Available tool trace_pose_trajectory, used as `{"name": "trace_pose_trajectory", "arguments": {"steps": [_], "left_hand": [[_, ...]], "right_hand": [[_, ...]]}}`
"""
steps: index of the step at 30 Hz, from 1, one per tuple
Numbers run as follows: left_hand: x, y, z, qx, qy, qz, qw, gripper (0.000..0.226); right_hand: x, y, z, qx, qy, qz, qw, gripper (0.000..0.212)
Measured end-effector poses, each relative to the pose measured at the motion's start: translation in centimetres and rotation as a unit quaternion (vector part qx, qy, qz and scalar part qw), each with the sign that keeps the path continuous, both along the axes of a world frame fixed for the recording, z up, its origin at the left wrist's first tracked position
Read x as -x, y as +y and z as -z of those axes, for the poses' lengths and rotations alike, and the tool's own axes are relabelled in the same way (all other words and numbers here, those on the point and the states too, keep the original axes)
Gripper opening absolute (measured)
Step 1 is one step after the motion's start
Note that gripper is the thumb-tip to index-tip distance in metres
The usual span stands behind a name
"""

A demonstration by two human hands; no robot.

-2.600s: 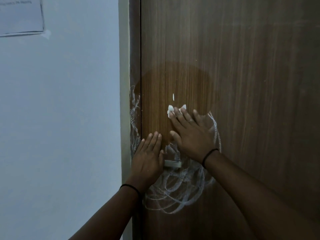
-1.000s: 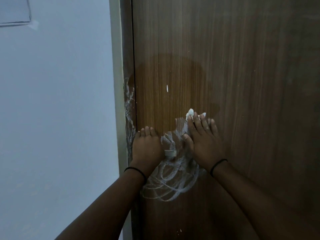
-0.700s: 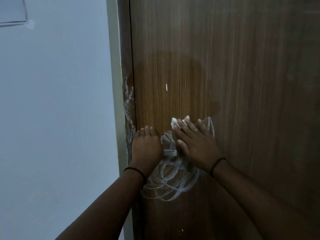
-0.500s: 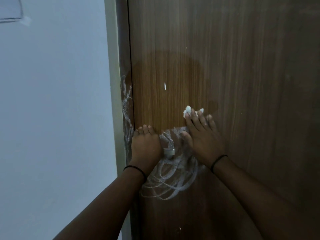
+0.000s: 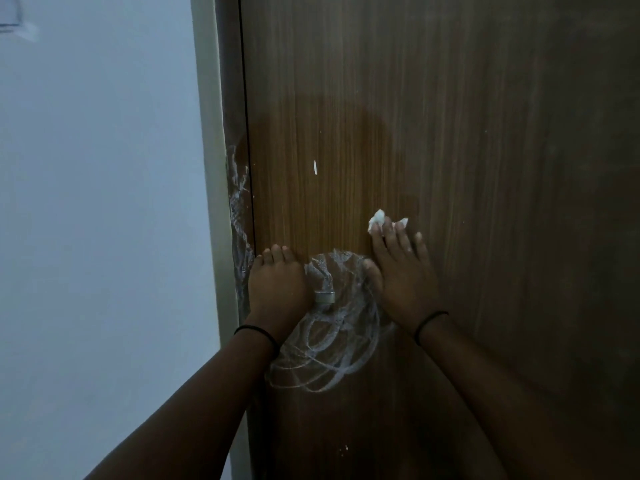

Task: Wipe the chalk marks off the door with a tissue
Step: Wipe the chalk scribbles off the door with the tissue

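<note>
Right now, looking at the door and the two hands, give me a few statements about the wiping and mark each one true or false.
1. The right hand presses the tissue flat on the door. True.
2. The left hand holds the tissue. False: it holds no tissue and rests on the door by the edge.
3. Chalk marks remain below the hands. True.
4. The frame has no chalk on it. False: chalk streaks run down it.
5. Both wrists wear a dark band. True.

To my left runs a plain pale-blue wall (image 5: pixel 97 220), meeting a pale upright frame strip (image 5: pixel 207 202); a paper's corner (image 5: pixel 14 15) shows far up left; the light is dim
</note>
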State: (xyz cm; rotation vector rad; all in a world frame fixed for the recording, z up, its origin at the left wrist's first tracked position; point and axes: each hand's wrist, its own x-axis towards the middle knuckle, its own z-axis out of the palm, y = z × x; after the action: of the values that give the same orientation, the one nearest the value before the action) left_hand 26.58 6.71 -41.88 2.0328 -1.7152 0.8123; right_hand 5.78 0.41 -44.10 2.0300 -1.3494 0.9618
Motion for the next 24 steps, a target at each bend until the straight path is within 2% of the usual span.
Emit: {"name": "trace_pose_trajectory", "arguments": {"steps": [3, 6, 10, 14, 16, 18, 21, 24], "left_hand": [[-0.3, -0.1, 0.1, 0.012, 0.003, 0.008, 1.000, 0.056], [-0.2, 0.1, 0.0, 0.005, -0.003, 0.004, 1.000, 0.057], [0.1, 0.3, -0.1, -0.003, -0.011, -0.009, 1.000, 0.056], [-0.3, 0.3, -0.1, 0.013, -0.010, 0.011, 1.000, 0.055], [-0.3, 0.2, -0.2, 0.016, -0.006, 0.013, 1.000, 0.054], [-0.3, 0.1, -0.2, 0.015, -0.005, 0.009, 1.000, 0.053], [-0.2, 0.0, -0.1, 0.006, -0.003, 0.004, 1.000, 0.055], [-0.2, 0.0, -0.1, 0.006, -0.005, -0.001, 1.000, 0.053]], "right_hand": [[2.1, 0.4, 2.8, -0.015, 0.048, 0.004, 0.999, 0.061], [3.7, 0.4, 2.6, -0.017, 0.032, 0.025, 0.999, 0.061], [2.2, -0.6, -4.3, 0.021, -0.013, 0.013, 1.000, 0.063], [0.1, -1.5, -12.3, 0.065, 0.034, -0.004, 0.997, 0.064], [-0.3, -1.9, -13.5, 0.078, 0.043, 0.000, 0.996, 0.063], [0.4, -2.0, -12.1, 0.083, 0.012, -0.003, 0.996, 0.061], [1.7, -1.4, -5.7, 0.054, -0.064, 0.011, 0.996, 0.060], [1.8, 0.1, 3.0, -0.011, -0.055, 0.019, 0.998, 0.062]]}}
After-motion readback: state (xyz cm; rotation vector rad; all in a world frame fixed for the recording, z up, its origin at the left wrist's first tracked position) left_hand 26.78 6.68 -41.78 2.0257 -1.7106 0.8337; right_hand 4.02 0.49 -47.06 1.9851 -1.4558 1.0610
